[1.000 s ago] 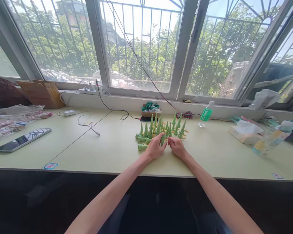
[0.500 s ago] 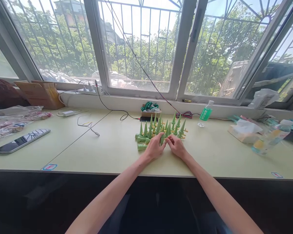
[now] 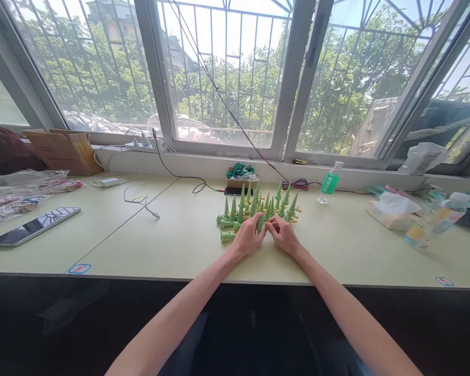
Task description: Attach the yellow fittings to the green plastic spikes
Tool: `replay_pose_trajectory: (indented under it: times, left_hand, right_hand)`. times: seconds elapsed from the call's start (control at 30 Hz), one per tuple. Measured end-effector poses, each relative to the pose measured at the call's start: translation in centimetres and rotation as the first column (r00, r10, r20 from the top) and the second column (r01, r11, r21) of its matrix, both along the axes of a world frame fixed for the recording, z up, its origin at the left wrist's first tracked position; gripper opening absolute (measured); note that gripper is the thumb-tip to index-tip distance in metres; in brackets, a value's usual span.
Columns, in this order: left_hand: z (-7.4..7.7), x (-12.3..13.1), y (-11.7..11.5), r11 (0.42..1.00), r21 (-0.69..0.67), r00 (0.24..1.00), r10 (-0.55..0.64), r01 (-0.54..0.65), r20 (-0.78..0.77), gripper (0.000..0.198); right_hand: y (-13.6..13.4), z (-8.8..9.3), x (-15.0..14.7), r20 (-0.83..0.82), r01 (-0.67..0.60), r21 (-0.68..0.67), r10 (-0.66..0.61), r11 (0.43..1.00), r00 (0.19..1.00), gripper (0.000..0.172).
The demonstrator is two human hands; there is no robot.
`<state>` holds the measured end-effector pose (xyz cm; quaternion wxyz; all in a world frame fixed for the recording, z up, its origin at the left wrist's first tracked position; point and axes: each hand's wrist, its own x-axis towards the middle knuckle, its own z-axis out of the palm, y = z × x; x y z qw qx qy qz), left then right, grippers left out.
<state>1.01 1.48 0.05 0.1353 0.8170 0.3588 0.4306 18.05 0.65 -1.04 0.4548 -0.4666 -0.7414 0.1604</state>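
Note:
A cluster of green cone-shaped plastic spikes (image 3: 258,204) with small yellow parts stands upright on the pale table (image 3: 172,240); a few lie flat at its left edge. My left hand (image 3: 249,236) is closed around one green spike (image 3: 260,223) at the front of the cluster. My right hand (image 3: 284,235) meets it from the right, its fingers pinched at the same spike. What the right fingertips grip is too small to make out.
A green-labelled water bottle (image 3: 329,184) stands behind right. A tissue pack (image 3: 392,210) and a lying bottle (image 3: 433,222) are at the right. A phone (image 3: 33,225), plastic bags and a cardboard box (image 3: 65,150) sit at the left. Cables (image 3: 141,199) cross the table's back.
My right hand's fingers have closed in slightly toward the spike in my left hand. Nothing else has moved.

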Motion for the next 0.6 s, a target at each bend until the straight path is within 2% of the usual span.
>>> replay_pose_trajectory:
  times: [0.23, 0.43, 0.6]
  left_hand:
    - [0.10, -0.01, -0.05, 1.000, -0.003, 1.000, -0.014, 0.014, -0.016, 0.039]
    - [0.08, 0.01, -0.03, 1.000, -0.009, 1.000, -0.007, 0.007, 0.000, 0.038]
    - [0.17, 0.02, -0.09, 1.000, -0.012, 1.000, -0.015, 0.015, -0.003, 0.038]
  right_hand:
    - [0.20, 0.00, 0.06, 0.037, 0.018, 0.027, -0.019, 0.999, 0.999, 0.043]
    - [0.01, 0.01, 0.03, 0.014, 0.007, 0.001, -0.007, 1.000, 1.000, 0.031]
    - [0.10, -0.11, 0.12, 0.014, -0.008, 0.006, 0.008, 1.000, 1.000, 0.032]
